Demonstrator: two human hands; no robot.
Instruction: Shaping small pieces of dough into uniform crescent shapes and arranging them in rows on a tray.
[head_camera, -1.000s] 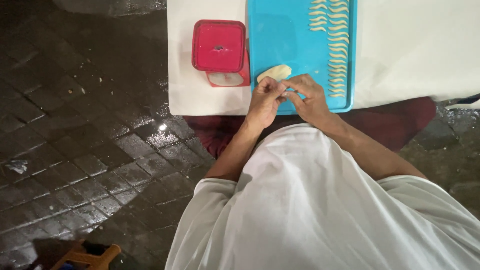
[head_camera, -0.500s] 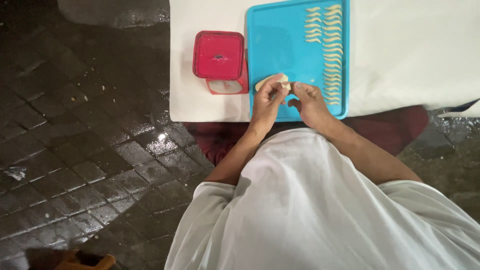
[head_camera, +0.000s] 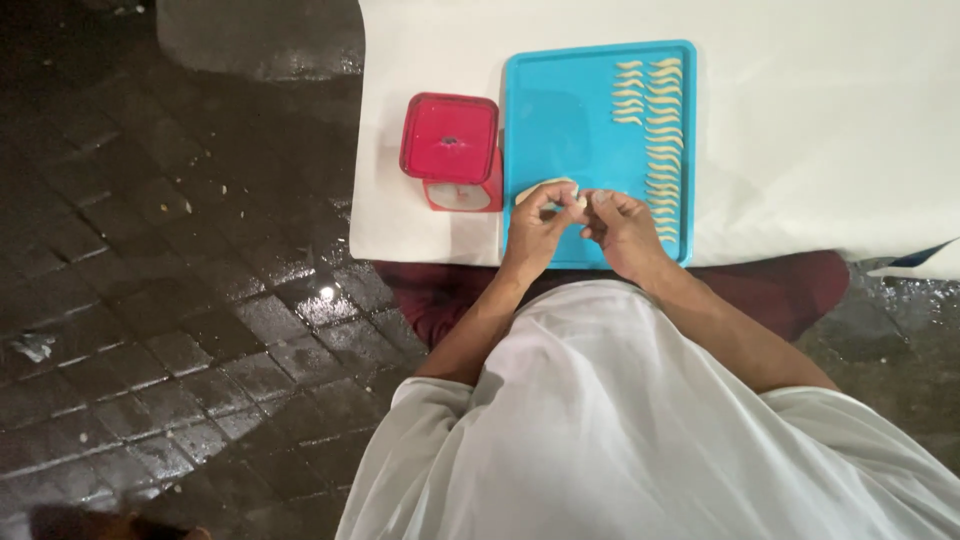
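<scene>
Dough lump (head_camera: 545, 188) sits at the near-left of the blue tray (head_camera: 560, 110); I judge I'm pinching off a bit, my left hand (head_camera: 538, 222) and right hand (head_camera: 622, 226) closed on it, next needing a thin roll. Tray holds rows of dough strips (head_camera: 652, 130); red lidded box (head_camera: 450, 140) on bench (head_camera: 820, 120), contents hidden.

Light falls hard from above on the white table (head_camera: 800, 150) and blue tray (head_camera: 560, 130), leaving the table nearly blown out, while the wet paving (head_camera: 180, 300) at left sits dim with small glints of glare. Shadows under the hands are soft and short. Focus is fair at centre; the corners darken and the pale strips (head_camera: 655, 130) look slightly smeared.
</scene>
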